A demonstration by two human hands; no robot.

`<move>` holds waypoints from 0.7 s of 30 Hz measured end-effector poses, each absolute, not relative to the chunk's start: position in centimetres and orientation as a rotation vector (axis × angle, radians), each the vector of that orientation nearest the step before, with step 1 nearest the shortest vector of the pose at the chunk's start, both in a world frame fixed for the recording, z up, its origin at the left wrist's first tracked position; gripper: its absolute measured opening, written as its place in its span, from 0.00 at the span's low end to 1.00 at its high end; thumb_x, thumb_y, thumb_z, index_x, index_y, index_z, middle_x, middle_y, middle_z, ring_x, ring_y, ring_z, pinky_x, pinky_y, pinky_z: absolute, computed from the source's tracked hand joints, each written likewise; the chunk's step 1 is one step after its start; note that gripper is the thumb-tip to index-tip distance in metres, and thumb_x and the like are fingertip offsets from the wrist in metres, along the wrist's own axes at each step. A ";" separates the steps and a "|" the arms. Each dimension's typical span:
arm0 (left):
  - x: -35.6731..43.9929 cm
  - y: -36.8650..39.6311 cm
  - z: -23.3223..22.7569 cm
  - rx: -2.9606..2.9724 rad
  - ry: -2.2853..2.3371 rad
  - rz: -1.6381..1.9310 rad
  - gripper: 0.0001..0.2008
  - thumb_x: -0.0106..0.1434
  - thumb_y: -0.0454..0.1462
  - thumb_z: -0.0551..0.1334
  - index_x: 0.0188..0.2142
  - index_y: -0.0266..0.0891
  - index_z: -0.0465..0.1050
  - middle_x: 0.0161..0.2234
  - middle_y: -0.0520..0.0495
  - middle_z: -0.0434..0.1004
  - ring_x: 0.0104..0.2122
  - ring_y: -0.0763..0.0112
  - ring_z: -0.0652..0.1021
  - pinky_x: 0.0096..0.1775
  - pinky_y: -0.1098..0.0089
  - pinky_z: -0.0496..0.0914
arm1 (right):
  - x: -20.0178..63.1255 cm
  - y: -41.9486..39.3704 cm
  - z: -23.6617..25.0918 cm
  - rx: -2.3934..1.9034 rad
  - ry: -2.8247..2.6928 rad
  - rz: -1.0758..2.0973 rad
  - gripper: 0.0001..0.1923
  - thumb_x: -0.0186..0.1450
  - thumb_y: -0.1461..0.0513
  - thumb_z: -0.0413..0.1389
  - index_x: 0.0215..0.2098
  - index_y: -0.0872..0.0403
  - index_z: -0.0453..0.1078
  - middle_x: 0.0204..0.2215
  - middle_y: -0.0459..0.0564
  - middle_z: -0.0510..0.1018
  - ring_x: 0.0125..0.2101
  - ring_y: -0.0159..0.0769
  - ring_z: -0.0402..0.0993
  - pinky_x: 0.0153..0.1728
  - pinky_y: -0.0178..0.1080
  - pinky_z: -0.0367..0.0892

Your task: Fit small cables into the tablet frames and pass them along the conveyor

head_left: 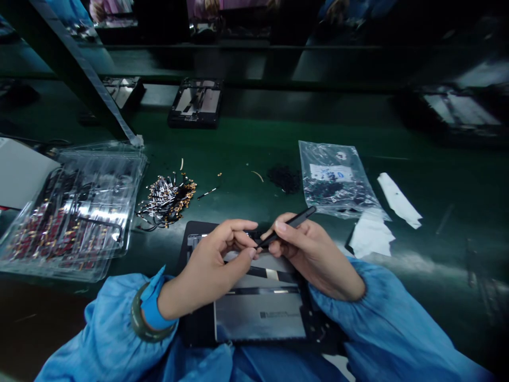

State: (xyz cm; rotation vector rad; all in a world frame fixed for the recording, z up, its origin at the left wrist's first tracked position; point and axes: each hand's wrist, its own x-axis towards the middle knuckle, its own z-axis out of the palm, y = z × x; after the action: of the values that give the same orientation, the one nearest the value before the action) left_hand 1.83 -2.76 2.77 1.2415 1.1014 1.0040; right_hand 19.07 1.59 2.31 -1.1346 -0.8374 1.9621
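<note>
Right hand (314,254) grips black tweezers (287,226) — tips meet the left hand (212,262), fingers pinched together; both over the open tablet (260,313).

Electronics assembly line: green conveyor belt (246,138), tray of connectors (71,212), co-workers opposite

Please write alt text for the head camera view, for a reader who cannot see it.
Over an opened tablet on a green table, the right hand holds black tweezers and the left hand pinches at their tip. Clear trays lie left, a parts bag right.
</note>
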 end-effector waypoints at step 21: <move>1.0 -2.6 1.3 2.098 1.274 0.683 0.24 0.62 0.28 0.51 0.58 0.38 0.56 0.52 0.38 0.71 0.53 0.59 0.70 0.53 0.53 0.66 | 20.3 2.7 1.2 -1.306 -1.289 1.297 0.15 0.55 0.51 0.64 0.29 0.53 0.70 0.21 0.47 0.77 0.23 0.36 0.77 0.26 0.36 0.73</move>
State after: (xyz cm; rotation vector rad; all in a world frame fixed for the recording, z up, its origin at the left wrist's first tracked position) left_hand 1.04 -2.59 1.34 2.0983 1.2742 0.6833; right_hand 20.30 2.73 1.17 -1.3058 -1.2886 1.2973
